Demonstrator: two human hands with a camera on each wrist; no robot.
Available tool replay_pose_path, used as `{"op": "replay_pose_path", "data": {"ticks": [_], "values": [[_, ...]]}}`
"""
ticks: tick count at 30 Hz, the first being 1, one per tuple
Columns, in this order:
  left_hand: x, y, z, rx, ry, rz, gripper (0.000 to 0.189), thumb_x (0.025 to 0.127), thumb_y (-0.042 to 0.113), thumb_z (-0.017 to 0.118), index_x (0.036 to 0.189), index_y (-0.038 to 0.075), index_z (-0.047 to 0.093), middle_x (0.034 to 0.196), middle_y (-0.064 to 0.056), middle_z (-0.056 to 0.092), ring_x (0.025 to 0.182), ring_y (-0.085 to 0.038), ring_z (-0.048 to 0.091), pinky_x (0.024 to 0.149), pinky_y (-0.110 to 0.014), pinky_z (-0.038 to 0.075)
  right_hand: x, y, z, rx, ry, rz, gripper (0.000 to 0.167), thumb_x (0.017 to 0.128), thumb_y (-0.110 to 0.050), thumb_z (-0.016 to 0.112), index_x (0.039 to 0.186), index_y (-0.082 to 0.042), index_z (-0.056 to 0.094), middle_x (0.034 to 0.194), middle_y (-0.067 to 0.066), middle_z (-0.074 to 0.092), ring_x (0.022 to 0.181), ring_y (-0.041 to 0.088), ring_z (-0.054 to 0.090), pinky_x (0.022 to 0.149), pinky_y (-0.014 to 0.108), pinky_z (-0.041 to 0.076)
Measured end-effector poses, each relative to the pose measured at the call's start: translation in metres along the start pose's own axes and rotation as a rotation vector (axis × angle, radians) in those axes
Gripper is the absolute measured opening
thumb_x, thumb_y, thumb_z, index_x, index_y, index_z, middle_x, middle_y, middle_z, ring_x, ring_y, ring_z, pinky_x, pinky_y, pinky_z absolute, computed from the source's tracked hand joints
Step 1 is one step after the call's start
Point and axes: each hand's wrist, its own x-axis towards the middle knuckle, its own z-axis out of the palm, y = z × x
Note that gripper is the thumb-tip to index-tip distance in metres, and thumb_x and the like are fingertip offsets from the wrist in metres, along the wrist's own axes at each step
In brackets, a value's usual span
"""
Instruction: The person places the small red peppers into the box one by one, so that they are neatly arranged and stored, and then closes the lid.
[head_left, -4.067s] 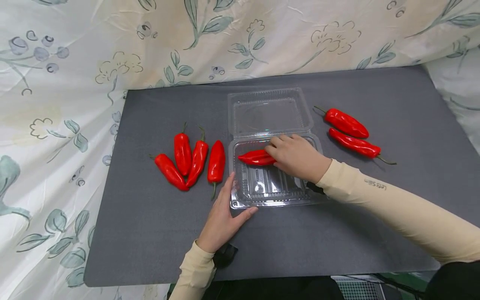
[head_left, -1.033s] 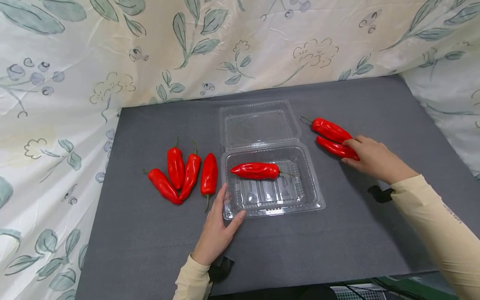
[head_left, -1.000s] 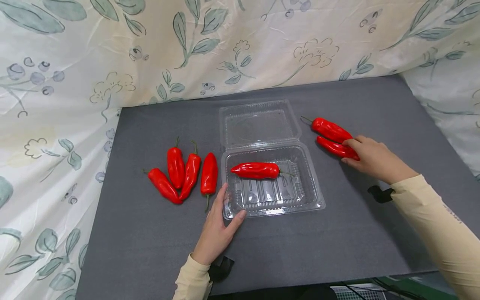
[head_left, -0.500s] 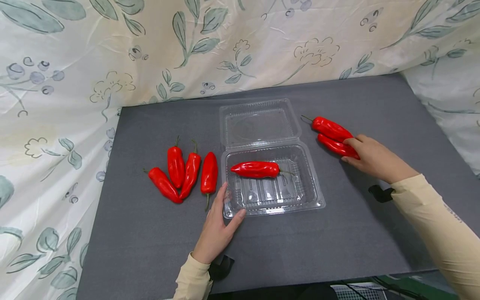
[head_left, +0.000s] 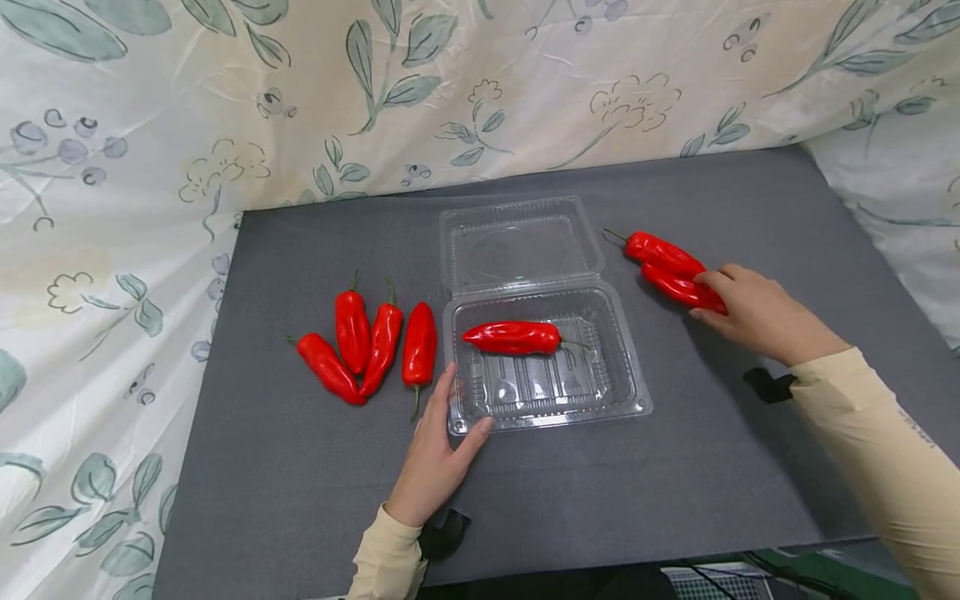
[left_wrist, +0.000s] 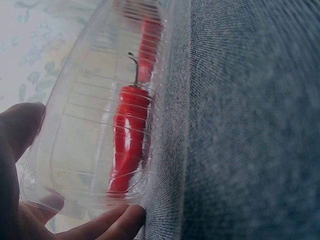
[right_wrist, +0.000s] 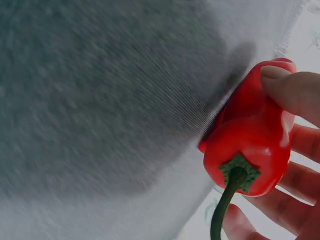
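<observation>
On the right of the head view my right hand (head_left: 772, 317) grips a red pepper (head_left: 678, 287), thumb on one side and fingers on the other. Its green stem (right_wrist: 227, 205) points out toward the right wrist camera. A second red pepper (head_left: 660, 252) lies just behind it. My left hand (head_left: 435, 458) rests at the front left corner of a clear plastic clamshell box (head_left: 540, 417), fingers along its side and thumb at the front rim. Inside the box lies one red pepper (head_left: 513, 337), tip to the left. The box's lid (head_left: 521, 242) is folded back flat.
Left of the box several red peppers lie on the grey table (head_left: 300, 492), one of them (head_left: 418, 346) close to the box wall. A floral curtain (head_left: 525, 92) hangs behind and to both sides of the table.
Earlier my right hand was laying a pepper in the box; it then moved right and took hold of another. In the last half second that pepper has shifted slightly right. My left hand stays put.
</observation>
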Motion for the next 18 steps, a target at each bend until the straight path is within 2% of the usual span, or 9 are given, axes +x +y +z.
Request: {"op": "replay_pose_path", "data": {"ticks": [4, 8, 12, 18], "values": [[0.000, -0.001, 0.000, 0.000, 0.002, 0.011, 0.085, 0.086, 0.044, 0.066, 0.153, 0.030, 0.015, 0.156, -0.003, 0.024, 0.137, -0.028, 0.031, 0.106, -0.067, 0.022, -0.001, -0.001, -0.008, -0.008, 0.035, 0.034, 0.053, 0.078, -0.016, 0.078, 0.121, 0.006, 0.055, 0.111, 0.029, 0.055, 0.095, 0.041, 0.054, 0.077, 0.058, 0.050], [0.000, 0.000, 0.000, -0.004, 0.004, 0.025, 0.085, 0.087, 0.042, 0.066, 0.153, 0.028, 0.016, 0.156, -0.004, 0.024, 0.138, -0.028, 0.031, 0.108, -0.065, 0.020, -0.002, -0.004, -0.019, -0.010, 0.076, 0.028, 0.053, 0.078, -0.014, 0.077, 0.121, 0.006, 0.055, 0.111, 0.028, 0.055, 0.095, 0.041, 0.053, 0.076, 0.058, 0.050], [0.001, 0.000, 0.000, -0.005, -0.001, 0.027, 0.085, 0.087, 0.041, 0.066, 0.153, 0.027, 0.016, 0.157, -0.004, 0.024, 0.138, -0.027, 0.031, 0.109, -0.062, 0.020, -0.004, -0.010, -0.030, -0.003, 0.110, -0.008, 0.052, 0.078, -0.013, 0.077, 0.121, 0.005, 0.055, 0.110, 0.027, 0.055, 0.095, 0.041, 0.052, 0.074, 0.058, 0.051], [0.001, 0.000, 0.000, -0.008, -0.004, 0.025, 0.085, 0.087, 0.042, 0.066, 0.153, 0.028, 0.015, 0.157, -0.004, 0.024, 0.138, -0.027, 0.030, 0.109, -0.062, 0.019, -0.003, -0.023, -0.046, 0.016, 0.198, -0.127, 0.050, 0.076, -0.011, 0.079, 0.119, 0.004, 0.058, 0.109, 0.026, 0.056, 0.094, 0.039, 0.053, 0.074, 0.057, 0.049]]}}
